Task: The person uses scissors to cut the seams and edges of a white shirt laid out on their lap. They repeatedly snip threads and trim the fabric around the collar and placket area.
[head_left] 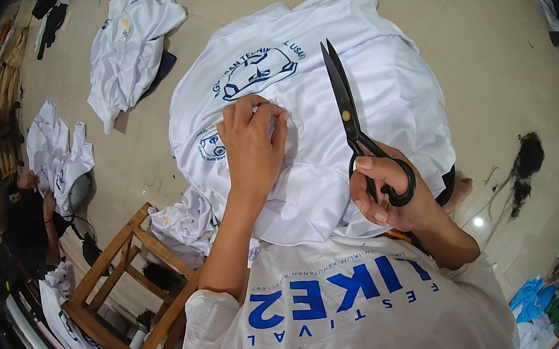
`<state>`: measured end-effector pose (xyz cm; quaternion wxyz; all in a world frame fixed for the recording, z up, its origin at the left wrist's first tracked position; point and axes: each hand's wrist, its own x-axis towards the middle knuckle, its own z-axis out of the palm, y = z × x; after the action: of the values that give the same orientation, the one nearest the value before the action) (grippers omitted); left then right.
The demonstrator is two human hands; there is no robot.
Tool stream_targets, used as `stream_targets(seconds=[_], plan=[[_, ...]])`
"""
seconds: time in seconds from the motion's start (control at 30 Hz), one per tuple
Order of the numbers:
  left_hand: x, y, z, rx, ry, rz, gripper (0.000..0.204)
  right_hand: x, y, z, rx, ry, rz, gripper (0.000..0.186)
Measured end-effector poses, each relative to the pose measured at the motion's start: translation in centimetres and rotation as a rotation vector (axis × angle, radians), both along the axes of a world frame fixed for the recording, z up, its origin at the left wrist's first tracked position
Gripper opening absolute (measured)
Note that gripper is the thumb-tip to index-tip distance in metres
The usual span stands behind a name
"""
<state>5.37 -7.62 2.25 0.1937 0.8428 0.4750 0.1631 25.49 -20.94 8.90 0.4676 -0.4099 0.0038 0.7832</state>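
A white garment with dark blue printing lies spread over my lap, its cloth bunched in soft folds. My left hand rests on it just below the large printed emblem, fingers bent and closed on a bit of the cloth; the fingertips are partly hidden. Beside the emblem patch on the left, a smaller print shows at my wrist. In my right hand is a pair of black scissors, with thumb and fingers at the handle loops. Their blades point away from me above the cloth, only slightly apart.
A wooden stool stands at my left. More white garments lie on the tiled floor at far left. Another person handles white cloth at the left edge. A dark tangle of fibres lies on the floor at right.
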Motion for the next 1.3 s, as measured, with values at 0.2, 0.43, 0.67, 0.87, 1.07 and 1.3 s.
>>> stream_targets(seconds=[0.2, 0.43, 0.67, 0.87, 1.07, 1.3], plan=[[-0.6, 0.1, -0.3, -0.065, -0.188, -0.034, 0.008, -0.2, 0.1, 0.2, -0.009, -0.011, -0.005, 0.031], [-1.0, 0.0, 0.7, -0.337, -0.380, 0.177, 0.012, 0.0, -0.7, 0.9, -0.079, -0.001, 0.272, 0.032], [-1.1, 0.2, 1.3, -0.447, -0.419, 0.210, 0.015, -0.5, -0.9, 0.9, -0.167, 0.131, 0.377, 0.032], [-1.2, -0.1, 1.3, -0.471, -0.445, 0.216, 0.016, -0.6, -0.9, 0.9, -0.185, 0.139, 0.356, 0.031], [-1.1, -0.1, 1.3, -0.398, -0.431, 0.208, 0.015, -0.7, -0.9, 0.6, -0.183, 0.153, 0.356, 0.031], [-1.0, -0.1, 1.5, -0.398, -0.422, 0.219, 0.016, -0.8, -0.7, 0.8, -0.192, 0.126, 0.362, 0.031]])
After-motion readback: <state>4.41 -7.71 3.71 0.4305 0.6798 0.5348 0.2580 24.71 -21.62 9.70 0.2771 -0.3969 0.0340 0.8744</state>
